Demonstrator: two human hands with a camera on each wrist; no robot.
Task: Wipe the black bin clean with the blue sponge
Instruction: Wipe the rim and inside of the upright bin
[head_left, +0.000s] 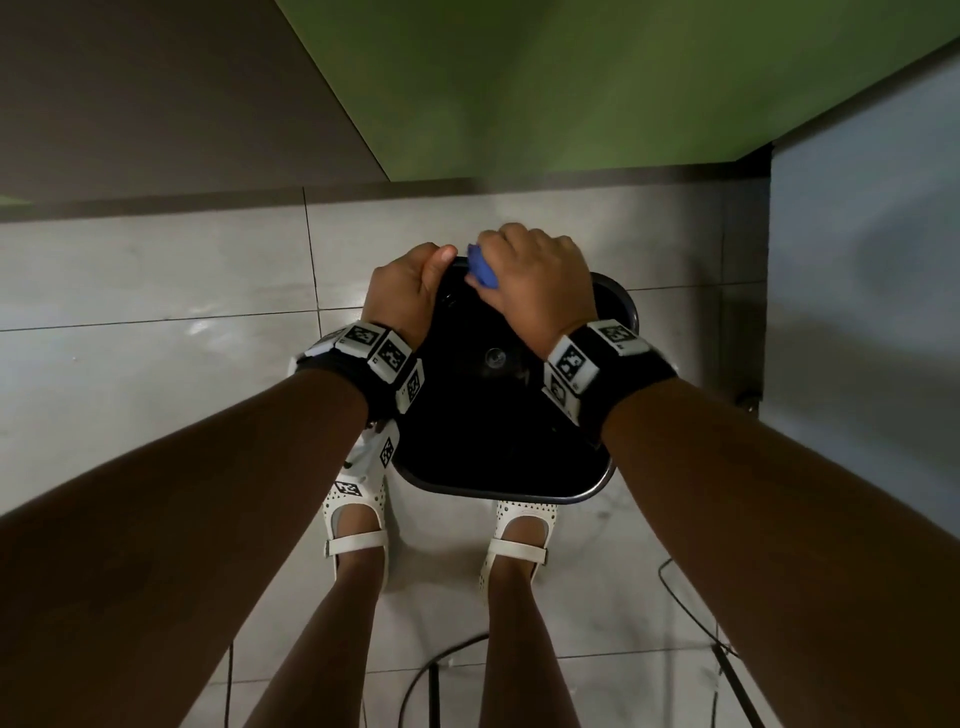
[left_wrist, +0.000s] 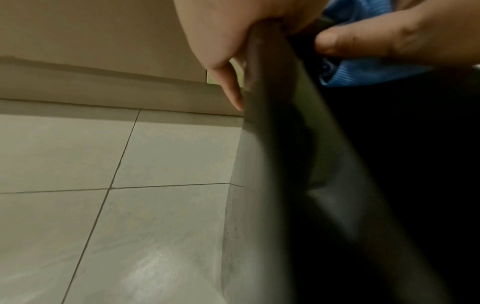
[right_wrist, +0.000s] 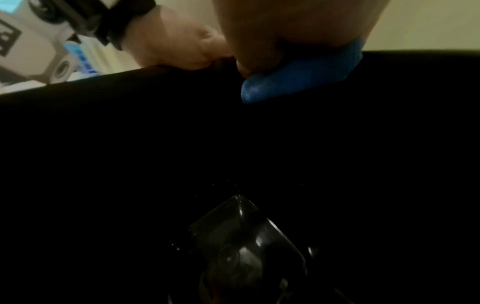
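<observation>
**Bin on tiled floor, both hands at far rim**

Black bin (head_left: 498, 415) stood upright on grey floor tiles (head_left: 156, 270), just ahead of white sandals (head_left: 358, 525). Left hand (head_left: 402, 293) was curled over the far rim, gripping it. Right hand (head_left: 535, 283), just beside, clasped the blue sponge (head_left: 482, 270) and pressed it on the same rim.

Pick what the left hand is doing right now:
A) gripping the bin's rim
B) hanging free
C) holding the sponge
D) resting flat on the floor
A: the left hand grips the rim of the bin beside the right hand, which holds the sponge at the rim.
</observation>
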